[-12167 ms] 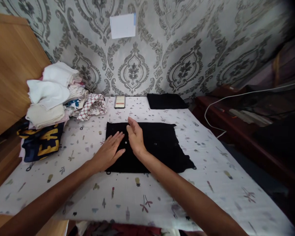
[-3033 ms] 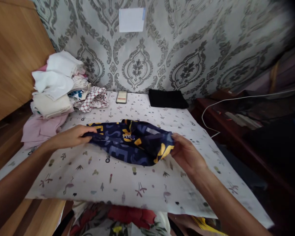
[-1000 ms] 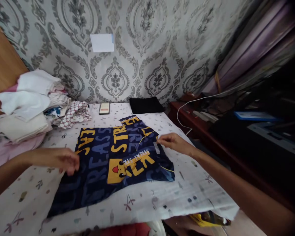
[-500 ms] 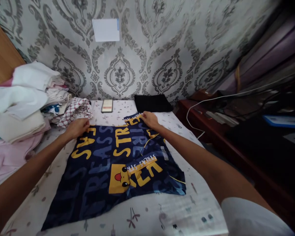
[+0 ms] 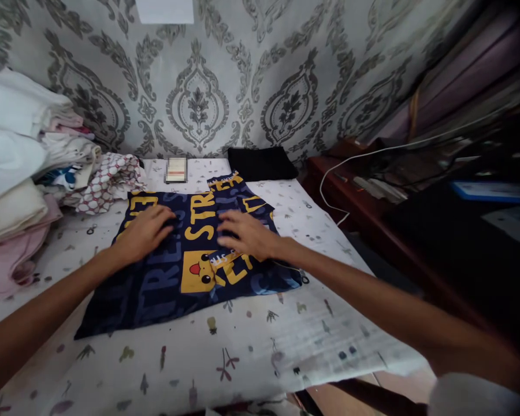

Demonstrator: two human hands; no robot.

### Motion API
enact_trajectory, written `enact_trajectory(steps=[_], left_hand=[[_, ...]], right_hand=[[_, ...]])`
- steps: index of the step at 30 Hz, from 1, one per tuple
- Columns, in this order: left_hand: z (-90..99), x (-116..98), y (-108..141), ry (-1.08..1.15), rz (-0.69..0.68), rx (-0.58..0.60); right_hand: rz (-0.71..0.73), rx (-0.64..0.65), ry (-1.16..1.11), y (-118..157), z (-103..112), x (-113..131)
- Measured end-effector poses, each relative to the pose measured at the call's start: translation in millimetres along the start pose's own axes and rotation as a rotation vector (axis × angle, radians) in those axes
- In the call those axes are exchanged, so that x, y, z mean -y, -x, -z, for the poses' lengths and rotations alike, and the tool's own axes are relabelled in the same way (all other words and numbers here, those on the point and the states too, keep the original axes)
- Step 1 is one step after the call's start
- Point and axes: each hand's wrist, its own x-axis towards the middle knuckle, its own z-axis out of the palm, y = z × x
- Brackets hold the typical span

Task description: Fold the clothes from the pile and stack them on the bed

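Note:
A dark navy printed garment [image 5: 156, 294] with yellow and blue lettering and a yellow cartoon face lies spread on the patterned white sheet [image 5: 190, 358]. It looks like a sleeveless shirt, laid sideways with its narrower end to the right. My left hand [image 5: 146, 232] is over its left part, fingers apart and somewhat bent. Over the right part is my right hand [image 5: 249, 234], its fingers spread and slightly blurred. Neither hand grips the cloth. Whether the fingertips press on the fabric is hard to tell.
Piled clothes [image 5: 21, 156] stand at the left. A folded black cloth [image 5: 262, 163] and a phone-like object [image 5: 176, 169] lie by the wallpapered wall. To the right, a white cable [image 5: 329, 173] hangs over a dark red wooden piece of furniture [image 5: 372, 231].
Both hands have let go of the garment's far edge and come inward and nearer over it, fingers opened. The camera view has tilted down.

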Motion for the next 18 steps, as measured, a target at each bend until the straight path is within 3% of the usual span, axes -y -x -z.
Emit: enact_trajectory(steps=[4,9,13,16,18], left_hand=[[-18.8,-46.6,47.7,0.063,-0.145,0.097],[-14.9,-80.9,92.0,0.045,-0.323,0.216],[-2.4,-83.3,112.8,0.044,-0.415,0.195],[5.9,-69.8,126.9,-0.047,-0.371,0.144],[11.2,-59.5,135.9,-0.118,-0.329,0.17]], right_hand=[[-0.047,0.151,0.045,57.6,0.2,48.6],[-0.287,0.234,-0.068,93.7,14.5,72.3],[-0.225,0.245,-0.125,123.1,26.6,93.7],[-0.211,0.269,-0.173,146.9,31.0,111.0],[-0.25,0.289,-0.199,159.1,31.4,119.8]])
